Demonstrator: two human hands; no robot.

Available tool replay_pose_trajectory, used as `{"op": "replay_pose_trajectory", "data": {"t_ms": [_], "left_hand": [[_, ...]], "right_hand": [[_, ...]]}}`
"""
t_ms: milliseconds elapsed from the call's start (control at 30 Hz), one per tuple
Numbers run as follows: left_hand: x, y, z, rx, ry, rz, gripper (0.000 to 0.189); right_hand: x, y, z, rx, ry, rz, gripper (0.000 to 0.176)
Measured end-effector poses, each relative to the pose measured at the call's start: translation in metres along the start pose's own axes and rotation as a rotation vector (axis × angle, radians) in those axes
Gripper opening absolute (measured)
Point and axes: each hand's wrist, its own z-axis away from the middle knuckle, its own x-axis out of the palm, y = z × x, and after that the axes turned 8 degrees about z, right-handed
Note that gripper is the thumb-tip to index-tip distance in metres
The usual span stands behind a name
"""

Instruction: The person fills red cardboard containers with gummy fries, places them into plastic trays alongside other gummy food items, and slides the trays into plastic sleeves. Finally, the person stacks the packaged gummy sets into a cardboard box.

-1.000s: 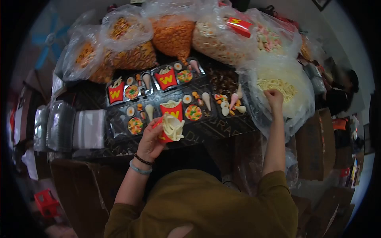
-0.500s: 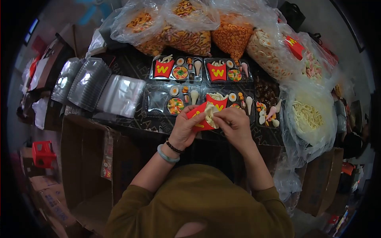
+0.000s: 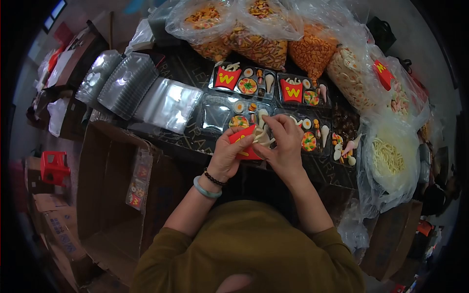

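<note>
My left hand point(image 3: 228, 155) is closed around a red fries box point(image 3: 246, 152) with a yellow mark, held tilted above the table's front edge. Pale gummy fries point(image 3: 263, 138) stick out of its open top. My right hand point(image 3: 285, 142) grips these strips at the box mouth, thumb below and index finger above; the fingertips partly hide them. Just behind my hands lies a clear tray point(image 3: 213, 113) with a bare left compartment and small candies on its right side. Beside it, partly covered by my right hand, is another filled tray point(image 3: 316, 145).
Two filled trays, left point(image 3: 233, 92) and right point(image 3: 299, 103), lie farther back. Stacked clear lids point(image 3: 128, 85) and plastic sleeves point(image 3: 168, 105) sit left. Candy bags point(image 3: 259, 46) line the back; a bag of pale strips point(image 3: 388, 156) stands right. An open carton point(image 3: 110, 205) is lower left.
The view has shifted, so the table things appear farther right. My right hand's fingers have spread wider around the fries at the box mouth. My left hand keeps hold of the box.
</note>
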Motion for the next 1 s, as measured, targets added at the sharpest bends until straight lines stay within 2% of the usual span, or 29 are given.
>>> {"op": "replay_pose_trajectory", "data": {"t_ms": [67,167,200,300,400,433,533,633,833,933,967,1000], "left_hand": [[-0.001,0.004,0.002,0.030,0.022,0.004,0.040],[-0.006,0.003,0.003,0.080,0.076,-0.009,0.041],[-0.006,0.002,0.004,0.088,0.073,-0.054,0.041],[-0.011,0.002,0.008,0.099,0.070,-0.120,0.040],[-0.020,0.008,0.010,0.066,0.073,-0.024,0.039],[-0.021,0.011,0.010,0.056,0.071,0.027,0.038],[-0.025,0.016,0.011,0.052,0.063,0.116,0.036],[-0.025,0.019,0.014,0.076,0.076,0.049,0.035],[-0.019,0.018,0.025,0.197,0.108,-0.168,0.037],[-0.025,0.022,0.027,0.280,0.168,-0.181,0.036],[-0.029,0.024,0.028,0.303,0.196,-0.179,0.036],[-0.032,0.027,0.030,0.327,0.212,-0.171,0.035]], "right_hand": [[0.007,0.010,0.007,0.018,-0.132,-0.158,0.029],[0.014,0.010,0.014,-0.163,-0.176,-0.092,0.024],[0.014,0.005,0.014,-0.160,-0.219,-0.124,0.019],[0.010,0.007,0.016,-0.006,-0.525,-0.391,0.020],[0.004,0.001,0.006,0.208,-0.520,-0.684,0.026],[-0.001,-0.003,0.002,0.107,-0.387,-0.553,0.027],[0.002,0.002,0.003,-0.015,-0.368,-0.356,0.026],[-0.001,0.001,0.009,0.087,-0.609,-0.343,0.024],[0.021,-0.013,0.018,0.006,-0.405,-0.272,0.014],[0.029,-0.028,0.018,-0.041,-0.469,-0.296,0.013],[0.031,-0.030,0.018,0.007,-0.565,-0.332,0.014],[0.032,-0.034,0.017,-0.001,-0.570,-0.318,0.012]]}}
